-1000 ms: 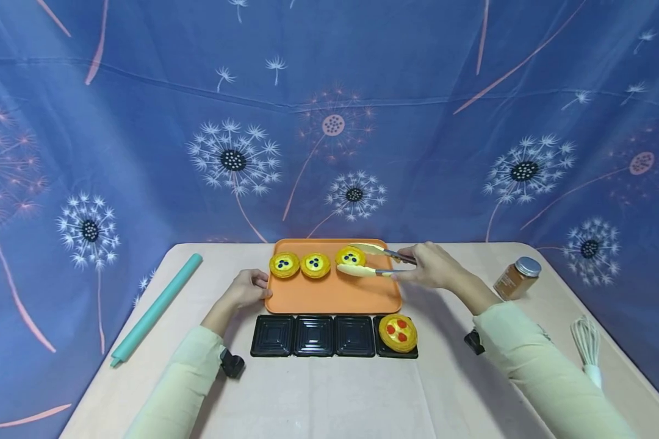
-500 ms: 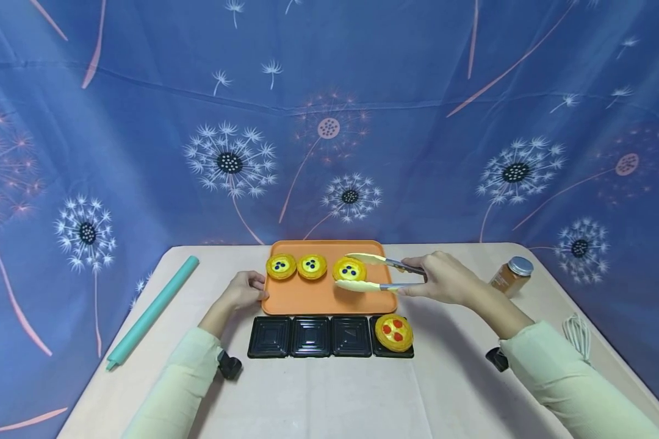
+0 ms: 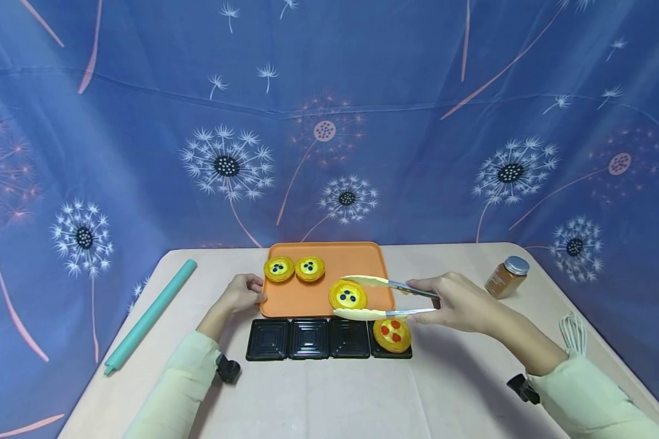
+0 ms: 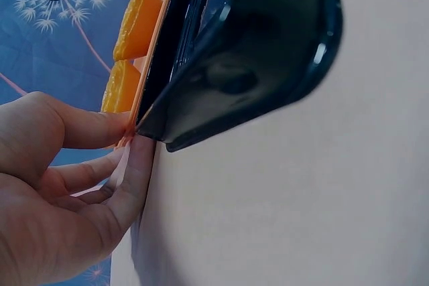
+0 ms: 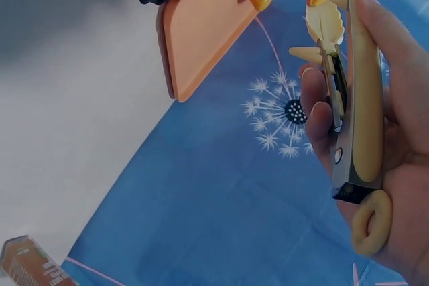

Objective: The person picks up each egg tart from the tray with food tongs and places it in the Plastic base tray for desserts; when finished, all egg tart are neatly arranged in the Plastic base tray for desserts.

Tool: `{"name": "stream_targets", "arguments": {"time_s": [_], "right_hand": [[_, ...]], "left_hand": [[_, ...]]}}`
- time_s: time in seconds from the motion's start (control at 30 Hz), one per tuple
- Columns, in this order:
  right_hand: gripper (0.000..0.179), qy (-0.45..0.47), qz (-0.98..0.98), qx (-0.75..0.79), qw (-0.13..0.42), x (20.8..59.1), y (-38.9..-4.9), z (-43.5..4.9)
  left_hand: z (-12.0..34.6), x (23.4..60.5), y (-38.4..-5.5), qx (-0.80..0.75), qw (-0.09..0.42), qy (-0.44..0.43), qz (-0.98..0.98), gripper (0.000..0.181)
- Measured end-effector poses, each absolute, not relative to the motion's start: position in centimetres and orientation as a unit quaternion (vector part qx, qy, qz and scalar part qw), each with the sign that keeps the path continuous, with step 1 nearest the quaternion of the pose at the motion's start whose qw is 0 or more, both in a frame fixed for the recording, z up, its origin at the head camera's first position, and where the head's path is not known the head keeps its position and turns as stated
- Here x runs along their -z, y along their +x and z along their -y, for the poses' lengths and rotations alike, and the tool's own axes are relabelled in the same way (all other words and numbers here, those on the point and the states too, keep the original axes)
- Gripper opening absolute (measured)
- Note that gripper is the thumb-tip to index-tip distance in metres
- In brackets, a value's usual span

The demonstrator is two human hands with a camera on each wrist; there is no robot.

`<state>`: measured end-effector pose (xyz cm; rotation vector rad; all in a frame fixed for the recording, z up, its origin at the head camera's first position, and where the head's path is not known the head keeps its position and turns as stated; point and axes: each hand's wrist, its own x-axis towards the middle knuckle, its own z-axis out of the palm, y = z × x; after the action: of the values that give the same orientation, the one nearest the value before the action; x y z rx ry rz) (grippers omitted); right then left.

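My left hand pinches the left edge of the orange tray, thumb above and fingers below in the left wrist view. My right hand grips a pair of tongs with cream-coloured tips. Between those tips is a tart with dark blue berries, held over the tray's front right part. Two similar tarts, a left one and a right one, sit at the tray's back left. In front lies a row of black square containers; the rightmost bears a tart with red pieces.
A teal rolling pin lies at the table's left. On the right stand a brown jar with a grey lid and a whisk, partly behind the right sleeve. A blue dandelion-print cloth hangs behind the table.
The tongs have closed in on the third tart and carried it toward the front of the tray. My right hand has moved nearer and rightward; my left hand keeps its hold on the tray.
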<state>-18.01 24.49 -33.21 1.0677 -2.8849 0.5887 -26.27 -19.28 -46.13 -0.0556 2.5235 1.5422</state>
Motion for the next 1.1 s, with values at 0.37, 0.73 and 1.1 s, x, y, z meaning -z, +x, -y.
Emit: {"name": "stream_targets", "arguments": {"time_s": [0.37, 0.73, 1.1], "right_hand": [[0.065, 0.350, 0.914, -0.205, -0.026, 34.6, -16.8, -24.4], [0.063, 0.349, 0.917, -0.189, -0.035, 36.6, -16.6, -24.2], [0.067, 0.347, 0.919, -0.181, -0.041, 36.9, -16.6, -24.2]], "left_hand": [[19.3, 46.2, -26.3, -0.531, 0.097, -0.024, -0.841, 0.030], [19.2, 46.4, -26.3, -0.527, 0.094, -0.028, -0.844, 0.031], [19.3, 46.2, -26.3, -0.525, 0.091, -0.031, -0.845, 0.031]]}}
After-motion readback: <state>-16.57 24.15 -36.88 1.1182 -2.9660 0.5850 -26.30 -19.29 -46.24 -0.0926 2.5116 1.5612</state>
